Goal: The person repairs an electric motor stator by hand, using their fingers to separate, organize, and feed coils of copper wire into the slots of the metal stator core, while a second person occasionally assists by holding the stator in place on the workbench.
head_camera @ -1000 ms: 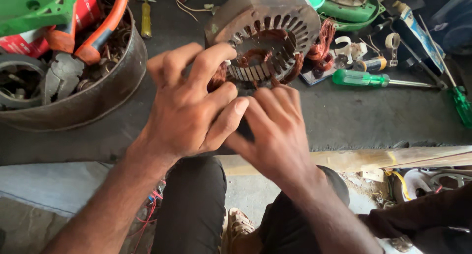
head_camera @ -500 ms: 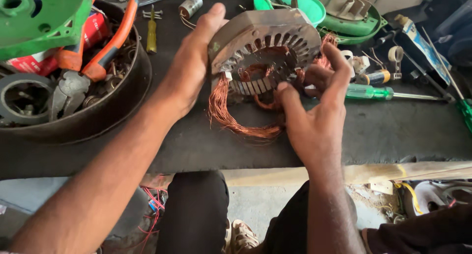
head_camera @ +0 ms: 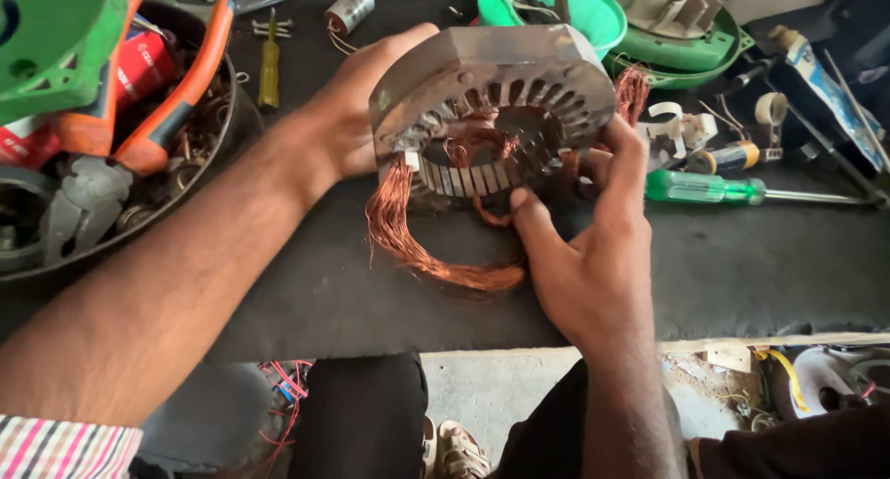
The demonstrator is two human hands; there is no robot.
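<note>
In the upper middle of the frame a grey steel motor stator [head_camera: 491,89] is held tilted above the dark counter [head_camera: 742,266], its slotted inner ring facing the camera. The left hand [head_camera: 357,117] grips its left outer edge, fingers wrapped behind the casing and thumb side toward the viewer. The right hand [head_camera: 584,247] comes up from the lower middle, its fingers closed on the stator's lower right rim, with the thumb pressed against the inner slots. A loose hank of copper winding wire [head_camera: 417,247] hangs out of the stator's bottom left and curls down onto the counter just below it. Right of the hands lies a green-handled screwdriver [head_camera: 705,189], near a small yellow and black tool [head_camera: 732,156]. At the left edge a round metal tray [head_camera: 209,164] holds orange-handled pliers [head_camera: 181,89] and assorted parts. A yellow screwdriver [head_camera: 269,71] lies upper left, and green plastic housings [head_camera: 575,6] sit along the top
</note>
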